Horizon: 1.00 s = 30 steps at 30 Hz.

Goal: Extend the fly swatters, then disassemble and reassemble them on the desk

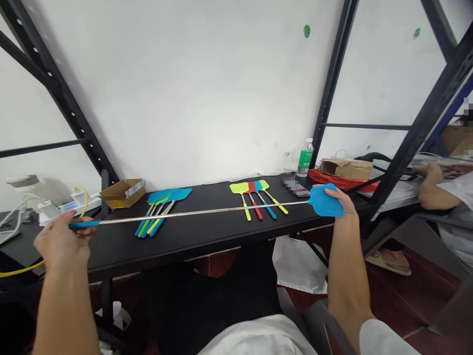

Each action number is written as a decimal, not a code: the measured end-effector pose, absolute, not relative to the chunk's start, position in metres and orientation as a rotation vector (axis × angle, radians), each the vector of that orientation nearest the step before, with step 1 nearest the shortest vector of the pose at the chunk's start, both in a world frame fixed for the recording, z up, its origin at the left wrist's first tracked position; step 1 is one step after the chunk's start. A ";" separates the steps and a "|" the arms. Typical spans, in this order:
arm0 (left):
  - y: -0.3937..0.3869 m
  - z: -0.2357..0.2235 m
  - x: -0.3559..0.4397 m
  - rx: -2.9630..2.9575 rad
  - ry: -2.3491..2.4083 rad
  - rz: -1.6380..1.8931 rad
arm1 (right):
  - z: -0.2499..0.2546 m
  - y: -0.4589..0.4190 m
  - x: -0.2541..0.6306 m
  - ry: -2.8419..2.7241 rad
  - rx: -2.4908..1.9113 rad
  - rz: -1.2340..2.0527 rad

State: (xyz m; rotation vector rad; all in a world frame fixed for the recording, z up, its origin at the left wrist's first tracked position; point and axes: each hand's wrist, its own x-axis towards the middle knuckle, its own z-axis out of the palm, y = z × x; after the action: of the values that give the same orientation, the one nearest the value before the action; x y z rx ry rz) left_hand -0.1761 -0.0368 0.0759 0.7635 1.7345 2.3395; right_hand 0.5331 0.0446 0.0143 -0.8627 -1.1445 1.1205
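A blue fly swatter (199, 212) with a long extended metal rod stretches across in front of me above the black table (207, 236). My left hand (61, 241) grips its blue handle at the left end. My right hand (342, 199) pinches the blue mesh head (323, 201) at the right end. On the table lie two groups of collapsed swatters: blue and green ones (162, 209) left of centre, and yellow, red and blue ones (256, 197) right of centre.
A small open cardboard box (123, 192) sits at the back left, a water bottle (305, 159) at the back right. Black shelf posts (328, 93) frame the table. Another person's arm (432, 185) rests on the neighbouring table at right, beside a flattened carton (347, 168).
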 end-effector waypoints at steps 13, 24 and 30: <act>-0.030 0.076 -0.152 0.776 1.521 2.294 | 0.018 0.039 0.542 -1.110 -0.952 1.111; -0.020 0.073 -0.106 0.928 1.457 2.128 | 0.042 0.057 0.486 -1.147 -0.895 1.224; -0.025 0.073 -0.121 0.937 1.486 2.129 | 0.048 0.056 0.481 -1.136 -0.873 1.269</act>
State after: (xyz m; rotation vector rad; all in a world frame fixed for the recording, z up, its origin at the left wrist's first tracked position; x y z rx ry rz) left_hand -0.1208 -0.0251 0.0728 0.9368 1.4863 2.1290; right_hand 0.4810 0.0561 0.0476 -0.8730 -1.1360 1.2694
